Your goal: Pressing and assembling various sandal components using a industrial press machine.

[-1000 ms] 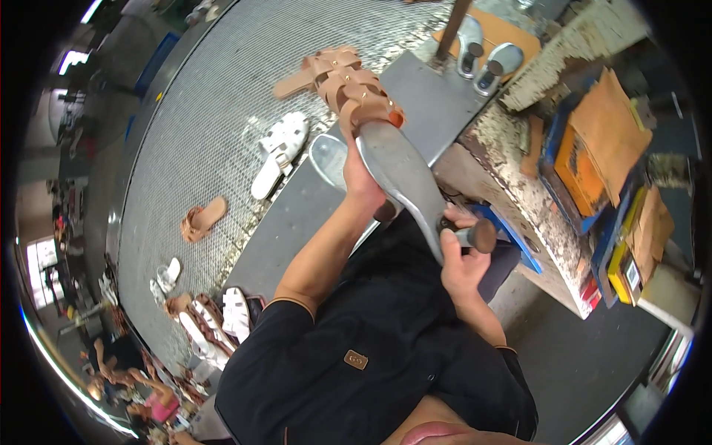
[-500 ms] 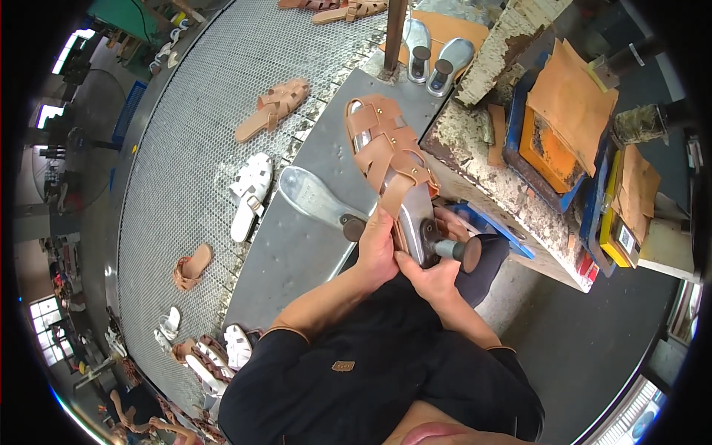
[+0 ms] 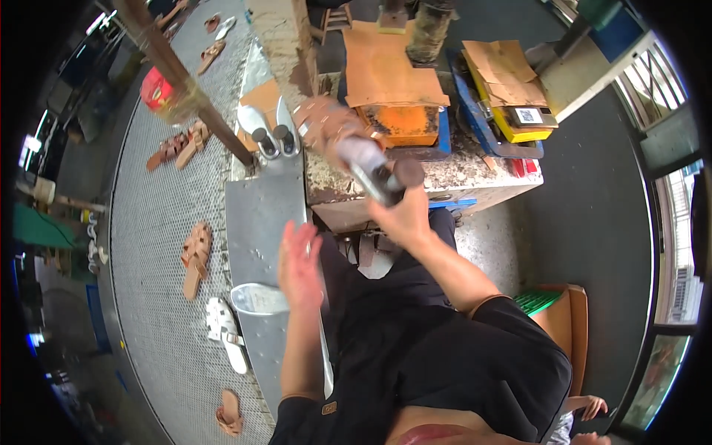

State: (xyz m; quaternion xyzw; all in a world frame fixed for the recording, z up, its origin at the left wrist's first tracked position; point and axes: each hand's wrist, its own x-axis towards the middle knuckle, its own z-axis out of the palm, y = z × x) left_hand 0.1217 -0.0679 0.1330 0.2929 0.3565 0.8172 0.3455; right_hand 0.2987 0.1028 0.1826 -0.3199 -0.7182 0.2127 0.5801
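the right hand (image 3: 404, 215) is wrapped round the heel end of a tan strappy sandal (image 3: 334, 133), still on its grey last, and holds it up in the air above the edge of the worktop (image 3: 475, 174); the sandal is blurred. the left hand (image 3: 299, 263) is spread flat, fingers together, holding nothing, hanging over the grey metal plate (image 3: 259, 215) just left of the lap.

judging from the one-handed grip at the very end, the long sandal could lever out of the fingers and drop onto the worktop edge or the floor, or clip the two shiny upturned lasts (image 3: 267, 126) standing just beside it.

an orange box (image 3: 400, 122) sits on the worktop under a sheet of cardboard (image 3: 389, 63), so its contents are hidden. a yellow tray (image 3: 519, 119) at right carries folded cardboard and a small dark device. loose sandals lie on the mesh conveyor (image 3: 159, 222), among them a tan one (image 3: 196, 256) and a white one (image 3: 225, 330).
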